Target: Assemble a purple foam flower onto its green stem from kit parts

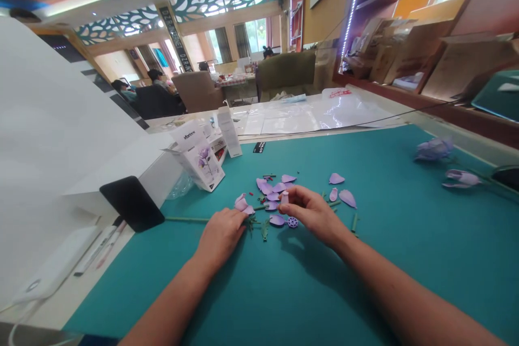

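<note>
My left hand [226,232] is closed low over the mat at the base of a lilac toy flower [242,204]; its fingertips are partly hidden. A green stem [186,220] runs out leftward from under this hand. Between thumb and fingers, my right hand [310,213] pinches a small pale lilac petal [284,198], raised above the mat. Loose purple petals [272,196] lie in a cluster between the hands. Below them are a purple openwork wheel-shaped piece [292,222] and a green leaf piece [265,230].
More petals [347,198] and a short green stem piece [354,223] lie right of my right hand on the teal mat [405,259]. A flower box [198,159] and black tablet-like slab [132,204] stand left. Purple flowers [433,148] lie far right. People sit in the background.
</note>
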{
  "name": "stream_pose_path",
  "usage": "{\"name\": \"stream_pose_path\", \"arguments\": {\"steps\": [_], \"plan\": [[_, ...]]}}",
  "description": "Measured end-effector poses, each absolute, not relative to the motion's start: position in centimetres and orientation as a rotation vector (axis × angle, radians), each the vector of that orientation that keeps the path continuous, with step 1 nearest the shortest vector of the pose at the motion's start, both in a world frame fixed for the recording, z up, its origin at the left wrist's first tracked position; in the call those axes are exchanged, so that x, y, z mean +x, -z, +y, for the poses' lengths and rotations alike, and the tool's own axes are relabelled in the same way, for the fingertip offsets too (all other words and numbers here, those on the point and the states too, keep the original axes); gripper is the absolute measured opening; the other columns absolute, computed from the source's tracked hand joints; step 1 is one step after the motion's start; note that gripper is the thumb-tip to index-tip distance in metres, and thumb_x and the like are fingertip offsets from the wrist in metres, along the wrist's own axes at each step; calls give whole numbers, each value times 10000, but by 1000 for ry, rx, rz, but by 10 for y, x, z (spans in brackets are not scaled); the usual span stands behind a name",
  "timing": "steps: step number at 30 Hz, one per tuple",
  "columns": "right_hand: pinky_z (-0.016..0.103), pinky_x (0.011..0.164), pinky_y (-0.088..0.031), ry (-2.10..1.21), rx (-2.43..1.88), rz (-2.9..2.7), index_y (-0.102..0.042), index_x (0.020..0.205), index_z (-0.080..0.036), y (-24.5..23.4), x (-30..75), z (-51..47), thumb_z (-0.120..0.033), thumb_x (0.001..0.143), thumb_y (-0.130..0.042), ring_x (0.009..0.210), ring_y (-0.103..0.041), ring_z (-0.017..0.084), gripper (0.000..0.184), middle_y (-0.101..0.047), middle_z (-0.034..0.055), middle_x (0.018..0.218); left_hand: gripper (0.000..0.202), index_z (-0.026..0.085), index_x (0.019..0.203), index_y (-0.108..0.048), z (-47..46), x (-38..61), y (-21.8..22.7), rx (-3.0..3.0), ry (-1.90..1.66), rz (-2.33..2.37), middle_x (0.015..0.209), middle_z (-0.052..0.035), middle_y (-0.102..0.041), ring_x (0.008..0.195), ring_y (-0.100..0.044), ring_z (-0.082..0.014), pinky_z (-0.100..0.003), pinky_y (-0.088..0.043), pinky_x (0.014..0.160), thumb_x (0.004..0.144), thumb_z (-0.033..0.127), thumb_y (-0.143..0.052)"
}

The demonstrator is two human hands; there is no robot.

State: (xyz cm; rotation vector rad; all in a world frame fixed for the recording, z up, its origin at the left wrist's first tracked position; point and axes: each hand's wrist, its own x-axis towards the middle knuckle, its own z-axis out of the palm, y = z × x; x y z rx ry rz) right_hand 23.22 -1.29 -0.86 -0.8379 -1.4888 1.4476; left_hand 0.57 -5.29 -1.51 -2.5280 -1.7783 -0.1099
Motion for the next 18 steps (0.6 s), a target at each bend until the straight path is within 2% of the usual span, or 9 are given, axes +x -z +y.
{"name": "stream_pose_path", "arguments": {"steps": [3, 8, 13, 18], "plan": [[274, 661, -398, -1444, -830, -1420, -564, 822, -185, 10, 232, -10, -364, 690, -692, 685, -508, 128, 257, -535, -30, 714, 207, 191, 1045, -620, -54, 5, 16, -2527, 166, -1793, 1030, -72, -688, 887, -594, -235, -353, -440, 761, 871, 157, -513], [271, 640, -397, -1337, -902, -1412, -594, 801, -184, 8, 234, -9, -350, 667, -696, 663, -502, 128, 237, -552, -28, 700, 146, 190, 930, -599, -53, -11, 9, -2346, 460, -2015, 931, -64, -658, 882, -589, -219, -327, -445, 770, 876, 240, -473], [275, 619, -401, -1278, -961, -1394, -594, 778, -190, 6, 235, -9, -345, 645, -703, 631, -493, 130, 232, -531, -39, 657, 276, 163, 1008, -623, -40, -28, 2, -2359, 323, -2274, 1024, -104, -657, 963, -565, -272, -379, -429, 814, 842, 331, -481], [278, 620, -406, -1347, -922, -1339, -605, 800, -187, 5, 235, -8, -354, 629, -716, 653, -516, 135, 263, -568, -26, 688, 325, 174, 966, -681, -26, -28, 1, -2495, 253, -2317, 1008, -99, -670, 962, -582, -258, -338, -436, 801, 826, 358, -453]]}}
